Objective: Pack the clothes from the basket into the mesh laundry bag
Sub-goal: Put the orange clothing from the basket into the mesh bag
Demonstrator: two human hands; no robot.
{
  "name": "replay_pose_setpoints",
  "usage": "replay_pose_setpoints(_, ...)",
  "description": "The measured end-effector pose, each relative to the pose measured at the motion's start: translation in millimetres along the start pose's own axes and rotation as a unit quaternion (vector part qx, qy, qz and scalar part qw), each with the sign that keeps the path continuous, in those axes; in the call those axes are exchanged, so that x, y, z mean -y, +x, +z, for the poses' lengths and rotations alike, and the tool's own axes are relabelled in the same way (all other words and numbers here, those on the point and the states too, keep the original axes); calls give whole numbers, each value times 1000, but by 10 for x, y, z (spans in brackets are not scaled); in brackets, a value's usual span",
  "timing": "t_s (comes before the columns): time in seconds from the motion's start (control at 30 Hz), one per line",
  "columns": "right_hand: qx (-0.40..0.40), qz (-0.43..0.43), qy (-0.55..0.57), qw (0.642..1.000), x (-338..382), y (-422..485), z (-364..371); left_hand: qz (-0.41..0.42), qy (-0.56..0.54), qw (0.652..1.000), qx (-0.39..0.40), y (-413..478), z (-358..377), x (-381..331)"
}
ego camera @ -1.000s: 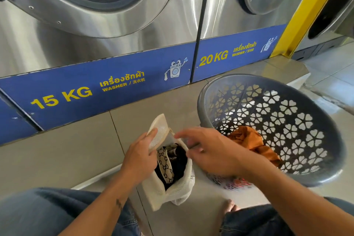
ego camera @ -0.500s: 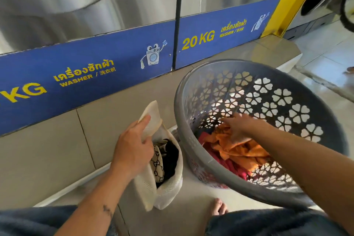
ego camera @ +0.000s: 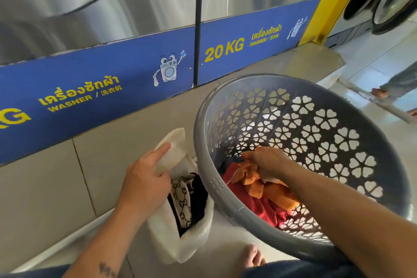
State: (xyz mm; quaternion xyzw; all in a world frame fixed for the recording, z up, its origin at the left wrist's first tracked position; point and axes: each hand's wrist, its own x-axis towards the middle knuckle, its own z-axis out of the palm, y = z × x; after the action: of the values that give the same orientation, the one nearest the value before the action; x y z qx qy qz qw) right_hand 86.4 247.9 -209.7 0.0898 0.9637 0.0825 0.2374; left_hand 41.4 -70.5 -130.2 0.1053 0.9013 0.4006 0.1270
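Note:
A white mesh laundry bag (ego camera: 194, 239) stands on the floor, its mouth open, with a beige patterned garment (ego camera: 181, 201) and dark clothes inside. My left hand (ego camera: 146, 178) grips the bag's upper flap and holds it open. Right of it, a grey plastic basket (ego camera: 225, 187) with flower-shaped holes is tilted toward me. Inside lie an orange garment (ego camera: 266, 189) and a red one (ego camera: 264, 207). My right hand (ego camera: 266, 157) is down in the basket, fingers closed on the orange garment.
Steel washers with a blue strip (ego camera: 101, 88) marked 20 KG stand on a tiled step (ego camera: 56, 187) right behind the bag. My bare toes (ego camera: 253, 257) show between my knees. Another person's feet (ego camera: 381, 92) stand at the far right on the floor.
My right hand left the bag's mouth, went into the basket and closed on the orange garment, bunching it up. The left hand kept holding the bag's flap. The view dropped and shifted right.

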Motion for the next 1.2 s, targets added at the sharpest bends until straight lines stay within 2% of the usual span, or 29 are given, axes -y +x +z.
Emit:
replay_pose_setpoints(0.17,-108,-50,73,990,211,-460,-600,1,-71,997,-31,-147,-281,-235)
replay_pose_setpoints(0.27,-209,-32,127,969,284,-818,-1014,18,-125,990,-56,-289,-488,-393)
replay_pose_setpoints(0.4,-360,-18,236,902,474,-1427,-1470,34,-180,981,-60,-489,-830,-653)
replay_pose_setpoints(0.5,-450,-67,305,837,799,-1881,-1748,64,-183,980,-51,-606,-1024,-834)
replay_pose_setpoints(0.57,-447,-118,318,828,1083,-2056,-1824,68,-183,980,-40,-662,-1116,-891)
replay_pose_setpoints(0.6,-419,-141,302,844,1220,-2070,-1811,67,-181,981,-35,-687,-1148,-897)
replay_pose_setpoints(0.67,-299,-193,255,899,1470,-2028,-1697,60,-182,981,-31,-747,-1198,-885)
replay_pose_setpoints(0.7,-239,-227,270,905,1538,-1990,-1618,55,-184,981,-31,-780,-1220,-886)
replay_pose_setpoints(0.77,-129,-241,416,867,1494,-1925,-1526,49,-185,981,-36,-830,-1228,-854)
replay_pose_setpoints(0.8,-129,-214,455,855,1399,-1904,-1526,51,-185,981,-41,-853,-1225,-843)
replay_pose_setpoints(0.83,-163,-181,479,843,1288,-1881,-1526,51,-184,980,-48,-870,-1211,-826)
replay_pose_setpoints(0.9,-244,-104,433,862,1055,-1792,-1468,49,-182,981,-53,-877,-1176,-796)
replay_pose_setpoints(0.97,-167,-77,401,897,966,-1748,-1361,51,-177,982,-48,-877,-1121,-786)
replay_pose_setpoints(1.0,-118,-84,416,898,990,-1724,-1272,58,-169,983,-46,-872,-1094,-786)
replay_pose_setpoints(1.03,-101,-101,433,890,1037,-1666,-1157,66,-159,984,-45,-863,-1071,-788)
replay_pose_setpoints(1.07,-118,-110,437,885,1089,-1635,-1078,70,-149,985,-45,-859,-1052,-800)
replay_pose_setpoints(1.2,-262,-94,375,884,1181,-1650,-1152,77,-115,989,-55,-843,-1016,-815)
